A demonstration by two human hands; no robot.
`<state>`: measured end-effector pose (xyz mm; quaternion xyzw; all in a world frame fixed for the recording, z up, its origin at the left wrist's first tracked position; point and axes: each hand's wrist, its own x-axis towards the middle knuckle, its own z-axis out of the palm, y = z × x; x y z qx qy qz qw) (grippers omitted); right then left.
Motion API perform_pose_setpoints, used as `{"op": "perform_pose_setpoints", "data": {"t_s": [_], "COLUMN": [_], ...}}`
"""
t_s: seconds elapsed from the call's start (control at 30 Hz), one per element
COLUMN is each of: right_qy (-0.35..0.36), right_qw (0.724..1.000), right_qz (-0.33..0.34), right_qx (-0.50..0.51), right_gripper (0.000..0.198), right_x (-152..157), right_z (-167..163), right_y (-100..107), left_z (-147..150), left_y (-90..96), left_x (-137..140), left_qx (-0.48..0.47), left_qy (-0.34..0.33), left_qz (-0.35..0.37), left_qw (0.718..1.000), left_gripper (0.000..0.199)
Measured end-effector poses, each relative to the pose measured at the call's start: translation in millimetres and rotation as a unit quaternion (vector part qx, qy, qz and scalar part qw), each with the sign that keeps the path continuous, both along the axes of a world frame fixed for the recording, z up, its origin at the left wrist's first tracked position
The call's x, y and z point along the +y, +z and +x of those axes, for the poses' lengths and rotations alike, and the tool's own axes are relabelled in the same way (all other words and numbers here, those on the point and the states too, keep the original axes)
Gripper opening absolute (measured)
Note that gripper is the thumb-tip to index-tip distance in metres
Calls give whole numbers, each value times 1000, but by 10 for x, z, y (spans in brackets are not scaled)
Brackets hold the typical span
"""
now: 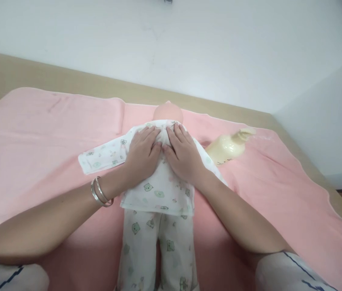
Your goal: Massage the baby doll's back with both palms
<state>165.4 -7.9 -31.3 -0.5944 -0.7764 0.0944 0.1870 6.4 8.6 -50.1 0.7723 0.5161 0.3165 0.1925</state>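
A baby doll (pixel 168 113) lies stretched out, its head away from me, in a white long-sleeved top (pixel 155 198) and matching trousers (pixel 140 250) printed with small green animals. Flat on the left side of the doll's upper body rests my left hand (pixel 144 151), fingers extended. My right hand (pixel 184 153) lies likewise on the right side, level with it. The thumbs come close together near the middle of the top. Neither hand grasps anything. One sleeve (pixel 102 155) reaches out to the left; my right arm partly covers the other.
A pink blanket (pixel 55 133) lies under the doll on a wooden surface (pixel 52 76). To the right of the doll, a cream pump bottle (pixel 227 147) lies on its side. Behind the far edge stands a white wall (pixel 98 40).
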Motion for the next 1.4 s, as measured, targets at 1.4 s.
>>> {"op": "perform_pose_setpoints", "data": {"t_s": [1.4], "right_qy": [39], "right_qw": [986], "right_qz": [155], "right_qx": [47], "right_gripper": [55], "right_x": [-192], "right_z": [-47], "right_y": [35], "left_z": [-31], "left_y": [-167], "left_x": [50], "left_qx": [-87], "left_qy": [-1], "left_qz": [69], "left_qw": [994], "left_gripper": [48]}}
